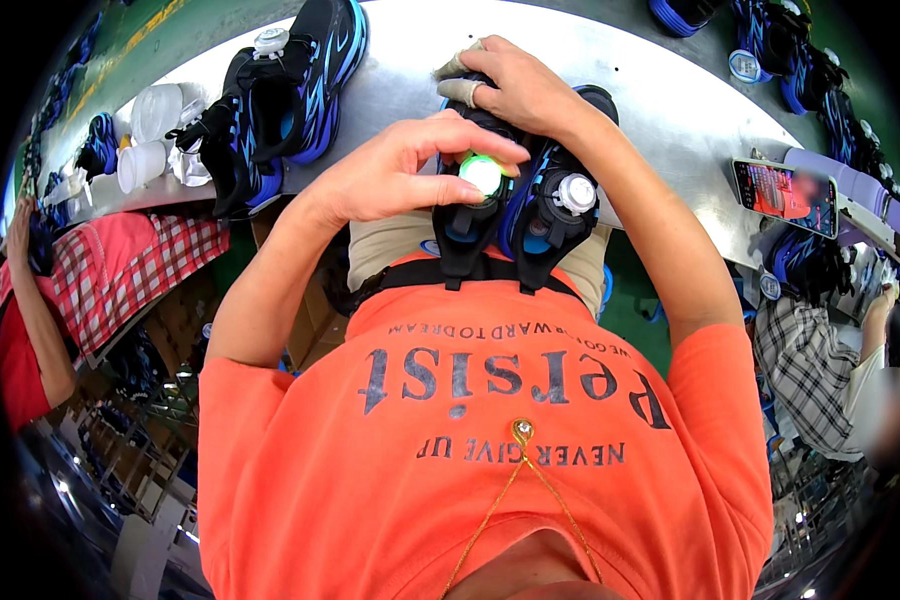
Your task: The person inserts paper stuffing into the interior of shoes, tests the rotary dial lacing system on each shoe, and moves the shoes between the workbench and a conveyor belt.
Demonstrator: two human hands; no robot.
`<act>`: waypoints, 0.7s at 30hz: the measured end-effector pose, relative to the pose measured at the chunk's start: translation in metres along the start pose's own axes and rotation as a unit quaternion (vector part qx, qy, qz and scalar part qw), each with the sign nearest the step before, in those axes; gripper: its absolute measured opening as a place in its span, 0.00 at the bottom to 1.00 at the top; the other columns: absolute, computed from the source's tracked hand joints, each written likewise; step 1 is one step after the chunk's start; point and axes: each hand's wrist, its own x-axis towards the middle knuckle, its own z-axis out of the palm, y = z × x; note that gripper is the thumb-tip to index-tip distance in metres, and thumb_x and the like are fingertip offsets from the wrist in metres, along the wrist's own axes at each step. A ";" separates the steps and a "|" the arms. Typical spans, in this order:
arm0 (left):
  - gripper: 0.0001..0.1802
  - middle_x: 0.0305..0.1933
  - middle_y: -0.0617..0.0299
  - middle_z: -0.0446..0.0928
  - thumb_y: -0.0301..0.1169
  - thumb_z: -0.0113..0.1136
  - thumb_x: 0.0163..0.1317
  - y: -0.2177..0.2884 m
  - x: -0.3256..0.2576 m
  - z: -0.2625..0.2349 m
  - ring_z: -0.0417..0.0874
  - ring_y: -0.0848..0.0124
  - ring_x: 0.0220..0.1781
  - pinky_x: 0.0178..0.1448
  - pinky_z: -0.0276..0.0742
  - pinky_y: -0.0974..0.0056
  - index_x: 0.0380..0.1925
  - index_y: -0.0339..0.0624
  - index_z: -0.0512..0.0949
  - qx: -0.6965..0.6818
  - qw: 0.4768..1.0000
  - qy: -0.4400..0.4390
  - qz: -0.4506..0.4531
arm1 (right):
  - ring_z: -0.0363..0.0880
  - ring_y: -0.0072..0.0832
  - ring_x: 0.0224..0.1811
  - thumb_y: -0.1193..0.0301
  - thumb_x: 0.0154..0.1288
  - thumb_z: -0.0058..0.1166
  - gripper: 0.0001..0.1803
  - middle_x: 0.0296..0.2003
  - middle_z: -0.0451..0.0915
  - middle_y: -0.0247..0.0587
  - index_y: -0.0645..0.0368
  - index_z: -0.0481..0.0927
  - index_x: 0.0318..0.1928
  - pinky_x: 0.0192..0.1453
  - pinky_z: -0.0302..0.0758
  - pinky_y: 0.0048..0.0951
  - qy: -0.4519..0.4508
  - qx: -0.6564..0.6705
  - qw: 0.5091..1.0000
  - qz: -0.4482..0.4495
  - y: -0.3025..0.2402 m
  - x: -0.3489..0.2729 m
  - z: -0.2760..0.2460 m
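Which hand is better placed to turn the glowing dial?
Probably the left hand: it curls around the glowing dial, while the right hand is at the far end of that shoe.

Three rows of dark printed lettering cross the front of my orange shirt [490, 425], the middle row largest, all upside down in my view. Right of the shirt, a phone screen [785, 197] and a round tag [744, 66] bear marks too small to read.

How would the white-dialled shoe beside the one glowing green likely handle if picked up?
The white-dialled shoe probably gives at its dark, fabric-looking collar. Its dial, smooth and plastic-looking, is likely stiff and slightly slippery. The narrow heel tab would probably bend.
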 end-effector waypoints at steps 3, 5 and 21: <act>0.22 0.43 0.64 0.78 0.29 0.64 0.52 0.008 -0.001 0.013 0.72 0.67 0.51 0.59 0.64 0.65 0.50 0.41 0.76 0.097 0.991 0.087 -0.003 | 0.73 0.45 0.49 0.69 0.58 0.51 0.19 0.46 0.73 0.51 0.58 0.77 0.51 0.54 0.71 0.37 0.001 0.004 1.000 0.002 0.003 -0.002 0.001; 0.17 0.43 0.64 0.78 0.30 0.66 0.50 0.007 -0.001 0.021 0.72 0.65 0.50 0.60 0.64 0.63 0.42 0.42 0.78 0.219 0.964 0.153 0.011 | 0.73 0.45 0.49 0.70 0.58 0.51 0.19 0.46 0.73 0.50 0.57 0.77 0.51 0.54 0.70 0.36 -0.001 -0.005 1.000 0.008 0.003 -0.002 -0.002; 0.15 0.40 0.51 0.77 0.35 0.55 0.61 0.007 -0.039 0.078 0.77 0.54 0.37 0.43 0.74 0.57 0.43 0.38 0.77 0.390 0.910 0.111 0.085 | 0.72 0.49 0.50 0.74 0.65 0.43 0.16 0.50 0.73 0.51 0.67 0.76 0.51 0.65 0.61 0.42 0.420 0.375 0.819 0.111 0.006 -0.077 0.018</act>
